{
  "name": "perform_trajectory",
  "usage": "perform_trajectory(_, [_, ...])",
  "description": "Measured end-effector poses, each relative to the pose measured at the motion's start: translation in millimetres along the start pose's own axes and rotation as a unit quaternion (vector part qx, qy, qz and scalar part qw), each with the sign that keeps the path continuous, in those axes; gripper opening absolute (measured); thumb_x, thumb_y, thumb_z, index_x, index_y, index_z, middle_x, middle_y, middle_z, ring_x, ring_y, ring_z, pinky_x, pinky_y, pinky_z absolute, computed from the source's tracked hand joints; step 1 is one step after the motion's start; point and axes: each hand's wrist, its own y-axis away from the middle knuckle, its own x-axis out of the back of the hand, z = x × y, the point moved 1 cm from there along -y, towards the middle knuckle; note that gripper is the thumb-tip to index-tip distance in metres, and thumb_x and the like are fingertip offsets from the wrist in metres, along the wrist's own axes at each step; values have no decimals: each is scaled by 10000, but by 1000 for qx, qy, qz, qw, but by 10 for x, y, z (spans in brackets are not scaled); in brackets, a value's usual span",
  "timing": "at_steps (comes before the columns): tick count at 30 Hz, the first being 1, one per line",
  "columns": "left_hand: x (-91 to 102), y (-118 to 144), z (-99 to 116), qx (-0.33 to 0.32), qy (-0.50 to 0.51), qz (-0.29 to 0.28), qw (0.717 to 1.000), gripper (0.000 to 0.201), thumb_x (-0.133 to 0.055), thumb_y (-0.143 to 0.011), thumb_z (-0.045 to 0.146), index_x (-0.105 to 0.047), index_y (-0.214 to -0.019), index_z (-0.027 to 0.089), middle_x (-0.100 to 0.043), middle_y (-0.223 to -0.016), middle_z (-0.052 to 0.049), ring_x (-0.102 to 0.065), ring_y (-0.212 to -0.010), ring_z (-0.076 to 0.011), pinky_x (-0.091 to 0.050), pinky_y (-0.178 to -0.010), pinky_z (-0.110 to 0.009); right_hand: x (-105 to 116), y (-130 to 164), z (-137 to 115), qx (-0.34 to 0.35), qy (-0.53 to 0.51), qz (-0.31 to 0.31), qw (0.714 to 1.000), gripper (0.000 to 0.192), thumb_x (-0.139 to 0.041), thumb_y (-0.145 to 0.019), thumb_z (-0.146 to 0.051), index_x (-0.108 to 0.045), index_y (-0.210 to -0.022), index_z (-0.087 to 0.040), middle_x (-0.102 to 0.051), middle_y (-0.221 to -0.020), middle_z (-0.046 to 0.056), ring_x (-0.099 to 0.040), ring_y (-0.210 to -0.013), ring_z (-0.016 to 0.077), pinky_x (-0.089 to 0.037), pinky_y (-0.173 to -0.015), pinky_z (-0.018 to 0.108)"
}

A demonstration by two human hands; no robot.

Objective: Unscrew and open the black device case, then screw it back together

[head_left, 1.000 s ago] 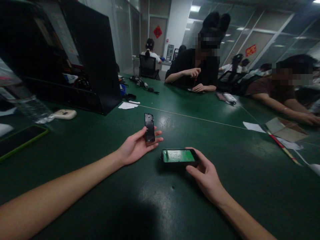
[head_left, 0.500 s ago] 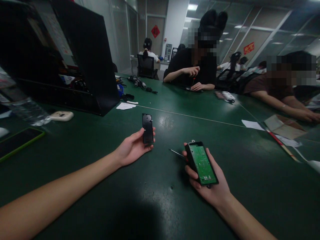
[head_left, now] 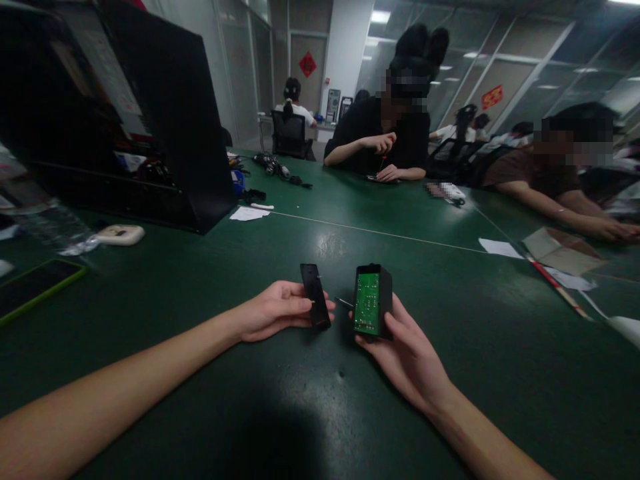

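I see my right hand (head_left: pixel 407 353) has turned the open black case (head_left: pixel 373 301) upright, green board facing left, fingers closed round it, while my left hand (head_left: pixel 273 312) has brought its pinched black cover (head_left: pixel 315 305) just beside it above the green table (head_left: pixel 500 347).

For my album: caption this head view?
Left hand holds black plastic cover; right hand holds black casing with green circuit board.

Both forearms bare, no sleeves in view. Left hand (head_left: pixel 273 312), right hand (head_left: pixel 407 353) ungloved; no rings, watch.
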Motion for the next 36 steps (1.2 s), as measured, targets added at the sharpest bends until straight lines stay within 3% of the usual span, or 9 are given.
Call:
perform_trajectory(7, [-64,-26,-76,4,-62,44,997,385,-845,-778,215,-738,-1134,116,-765,-1162,-175,-762,-994,-223,-575,-896,-329,-12,19,159,39,73,-15,996,784,-739,-866,-372,-342,-1541,-400,-510,-1539,69,-604,-1284,283,-509,-1049,515])
perform_trajectory(11, [-80,-41,-123,-11,-101,47,994,427,-854,-767,218,-735,-1163,115,-763,-1168,-178,-753,-1037,-238,-570,-917,-324,36,-7,233,82,138,-32,987,832,-762,-856,-390,-322,-1561,-361,-470,-1576,79,-484,-1419,280,-393,-1172,520])
perform_trajectory(14, [-118,-38,-137,-19,-122,39,992,433,-847,-771,220,-735,-1178,123,-761,-1178,-176,-732,-1101,-264,-554,-974,-360,54,-12,250,94,162,-36,982,854,-753,-867,-383,-283,-1579,-344,-474,-1574,82,-482,-1424,264,-344,-1205,517])
perform_trajectory(21, [-250,-27,-176,-46,-174,74,981,450,-848,-746,205,-739,-1177,132,-785,-1115,-151,-741,-1074,-305,-538,-1011,-449,-6,9,244,117,241,-36,963,842,-737,-875,-407,-288,-1584,-328,-454,-1585,83,-457,-1443,258,-385,-1185,462])
perform_trajectory(29, [-364,-11,-246,-74,-185,146,969,421,-863,-720,201,-751,-1122,140,-782,-1127,-148,-755,-1030,-318,-564,-971,-472,-54,51,255,91,236,-33,967,901,-757,-862,-367,-230,-1594,-360,-449,-1564,109,-567,-1338,269,-545,-1018,419])
perform_trajectory(32, [-374,-10,-248,-75,-168,140,973,427,-849,-726,181,-752,-1140,143,-780,-1140,-142,-736,-1084,-331,-541,-1008,-490,-49,51,253,87,249,-39,964,912,-750,-865,-384,-211,-1600,-368,-432,-1581,105,-569,-1335,279,-557,-1000,424])
perform_trajectory(36, [-386,-12,-254,-69,-161,91,980,415,-816,-778,219,-744,-1181,147,-765,-1182,-137,-707,-1146,-329,-502,-1056,-488,-52,50,251,80,273,-58,957,910,-710,-897,-414,-154,-1615,-349,-448,-1576,109,-502,-1402,289,-519,-1053,466])
